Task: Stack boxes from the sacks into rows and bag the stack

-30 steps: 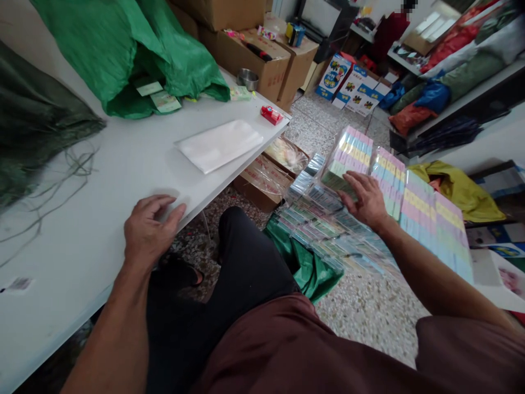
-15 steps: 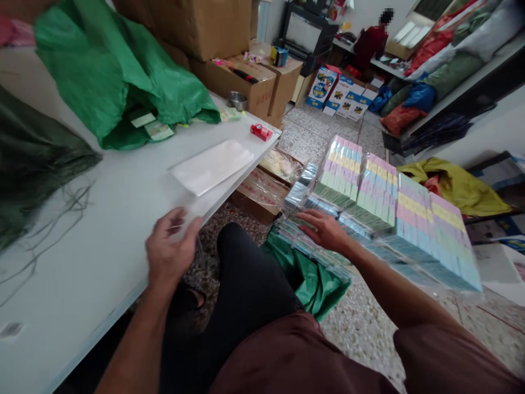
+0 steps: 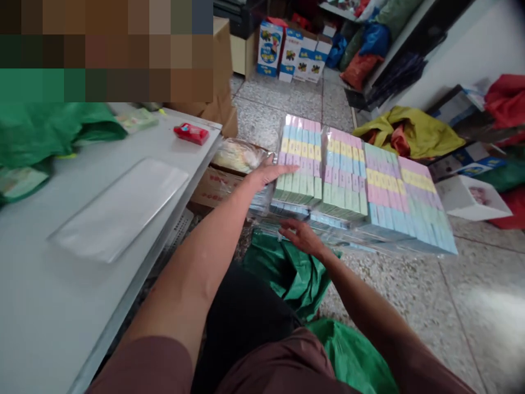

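Observation:
Clear-wrapped packs of pastel pink, yellow, blue, purple and green blocks point(image 3: 344, 175) are stacked beside the table. My left hand point(image 3: 270, 171) reaches across to the leftmost top pack, its fingers spread at the pack's left side, one finger over its front. Lower down, my right hand point(image 3: 301, 236) is in front of the stack with fingers apart, near the wrapping of the lower packs. Below it lies a dark green woven sack point(image 3: 287, 273). A flat sheaf of clear plastic bags point(image 3: 121, 210) rests on the white table point(image 3: 36, 295).
On the table are a red packet point(image 3: 191, 133) and a green sack point(image 3: 61, 128). An open carton point(image 3: 213, 189) stands beside the table's edge. Printed boxes point(image 3: 293, 54) stand farther back, a yellow sack point(image 3: 414, 131) and a white box point(image 3: 471, 200) to the right.
My left hand has moved from over the table's edge to the top left pack. My right hand sits slightly lower against the stack. The view has turned, shifting the stack left and up.

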A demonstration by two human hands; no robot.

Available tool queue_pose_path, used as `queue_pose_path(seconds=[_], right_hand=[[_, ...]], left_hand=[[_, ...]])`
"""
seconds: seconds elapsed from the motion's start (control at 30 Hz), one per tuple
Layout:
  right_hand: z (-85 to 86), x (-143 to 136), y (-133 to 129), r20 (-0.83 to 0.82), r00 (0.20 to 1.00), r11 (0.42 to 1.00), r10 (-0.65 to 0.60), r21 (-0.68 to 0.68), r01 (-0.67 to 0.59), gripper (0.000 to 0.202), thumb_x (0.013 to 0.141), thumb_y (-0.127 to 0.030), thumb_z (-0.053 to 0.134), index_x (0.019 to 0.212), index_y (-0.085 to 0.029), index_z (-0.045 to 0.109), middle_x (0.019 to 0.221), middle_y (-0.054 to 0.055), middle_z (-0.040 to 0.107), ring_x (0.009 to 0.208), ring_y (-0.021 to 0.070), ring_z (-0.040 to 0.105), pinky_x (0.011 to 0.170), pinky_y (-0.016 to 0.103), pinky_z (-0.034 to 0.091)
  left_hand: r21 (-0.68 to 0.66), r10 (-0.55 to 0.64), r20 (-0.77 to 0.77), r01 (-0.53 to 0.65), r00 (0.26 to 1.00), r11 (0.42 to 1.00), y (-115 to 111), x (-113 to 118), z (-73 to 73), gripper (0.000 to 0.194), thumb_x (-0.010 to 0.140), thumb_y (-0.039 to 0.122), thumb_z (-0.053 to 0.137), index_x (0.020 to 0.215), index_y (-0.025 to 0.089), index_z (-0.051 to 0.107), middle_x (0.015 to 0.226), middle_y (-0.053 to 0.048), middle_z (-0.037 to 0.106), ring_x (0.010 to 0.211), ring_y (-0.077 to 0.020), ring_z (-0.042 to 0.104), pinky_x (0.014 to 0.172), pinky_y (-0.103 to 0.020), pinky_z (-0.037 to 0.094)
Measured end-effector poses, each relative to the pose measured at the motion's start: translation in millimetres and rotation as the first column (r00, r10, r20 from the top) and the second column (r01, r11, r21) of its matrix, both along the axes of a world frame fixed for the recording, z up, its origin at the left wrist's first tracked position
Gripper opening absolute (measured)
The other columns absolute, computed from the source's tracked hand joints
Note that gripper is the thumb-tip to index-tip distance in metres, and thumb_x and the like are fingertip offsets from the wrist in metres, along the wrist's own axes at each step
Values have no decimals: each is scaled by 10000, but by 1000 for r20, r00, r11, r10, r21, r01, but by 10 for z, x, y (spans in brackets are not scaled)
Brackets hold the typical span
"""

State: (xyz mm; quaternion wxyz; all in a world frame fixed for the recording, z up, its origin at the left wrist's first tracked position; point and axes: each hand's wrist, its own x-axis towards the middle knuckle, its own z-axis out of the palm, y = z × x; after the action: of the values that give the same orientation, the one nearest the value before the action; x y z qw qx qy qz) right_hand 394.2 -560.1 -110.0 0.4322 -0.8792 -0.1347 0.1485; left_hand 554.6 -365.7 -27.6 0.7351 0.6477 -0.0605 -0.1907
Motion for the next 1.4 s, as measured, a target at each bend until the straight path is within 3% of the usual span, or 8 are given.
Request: queue_pose_path(seconds=[0.1, 0.27, 0.5, 0.73, 0.93, 1.1, 1.27, 1.4], right_hand=[[-122, 219, 97, 62, 992, 992, -109, 63, 105, 306, 995, -412, 627, 1159, -196, 768, 1086, 86, 795, 977, 238, 732, 906, 372, 562], [-83, 365, 152, 69, 992, 989, -105, 115, 97, 290, 1005, -399, 612, 1134, -201, 780, 1119, 78, 790, 1021, 237, 733, 969, 376, 557], [53, -291, -265, -81, 995, 998, 63, 26, -61, 346, 991, -472, 649, 1207, -226, 764, 1175, 87, 785, 1053, 263, 744, 933, 381, 580], [-20, -291, -955, 39, 956, 949, -291, -112, 294, 337, 1009, -467, 573, 1061, -227, 805, 1134, 86, 801, 1076, 288, 737, 1005, 427, 550], [-78, -148, -832, 81, 926, 919, -368, -116, 376, 328, 991, -459, 590, 1082, -224, 800, 1101, 89, 807, 1045, 293, 743, 974, 434, 564], [-186, -538, -806, -41, 955, 952, -292, -110, 286, 347, 975, -489, 620, 1110, -221, 793, 1129, 94, 804, 1049, 294, 749, 957, 432, 578], [-237, -865, -1456, -122, 908, 908, -400, -191, 374, 378, 934, -523, 615, 1005, -200, 799, 958, 77, 815, 878, 277, 751, 827, 397, 600], [-109, -726, -2066, 27, 883, 839, -469, -300, 454, 368, 933, -501, 603, 981, -201, 809, 995, 97, 820, 924, 302, 746, 927, 449, 580]], left_hand=[[-80, -169, -89, 162, 982, 984, -92, 165, -98, 680, 656, 387, 948, 1274, 203, 729, 1303, -156, 749, 1189, -370, 716, 1051, -551, 556], [-51, -164, -144, 158, 976, 986, -103, 175, -78, 658, 641, 340, 964, 1243, 195, 740, 1252, -161, 766, 1137, -365, 735, 1000, -540, 590], [-127, -165, -166, 145, 972, 981, -70, 74, -97, 662, 698, 353, 927, 1304, 188, 717, 1270, -159, 752, 1146, -361, 731, 997, -528, 599], [-187, -182, -146, 153, 972, 970, -77, 43, -137, 680, 713, 322, 912, 1345, 196, 696, 1289, -137, 745, 1170, -350, 717, 1018, -511, 593], [-177, -176, -140, 151, 974, 973, -68, 17, -147, 710, 716, 318, 892, 1378, 190, 672, 1251, -144, 755, 1239, -389, 685, 1046, -533, 579], [-158, -179, -126, 158, 976, 975, -63, 10, -167, 730, 738, 367, 875, 1410, 202, 642, 1255, -143, 756, 1262, -398, 674, 1045, -539, 587], [-143, -169, -166, 146, 971, 979, -77, 8, -155, 721, 726, 374, 891, 1387, 205, 658, 1272, -144, 753, 1210, -394, 699, 1017, -554, 604], [-147, -157, -134, 137, 979, 980, -81, 3, -148, 707, 746, 364, 879, 1397, 199, 656, 1290, -139, 751, 1218, -378, 700, 1034, -542, 598]])
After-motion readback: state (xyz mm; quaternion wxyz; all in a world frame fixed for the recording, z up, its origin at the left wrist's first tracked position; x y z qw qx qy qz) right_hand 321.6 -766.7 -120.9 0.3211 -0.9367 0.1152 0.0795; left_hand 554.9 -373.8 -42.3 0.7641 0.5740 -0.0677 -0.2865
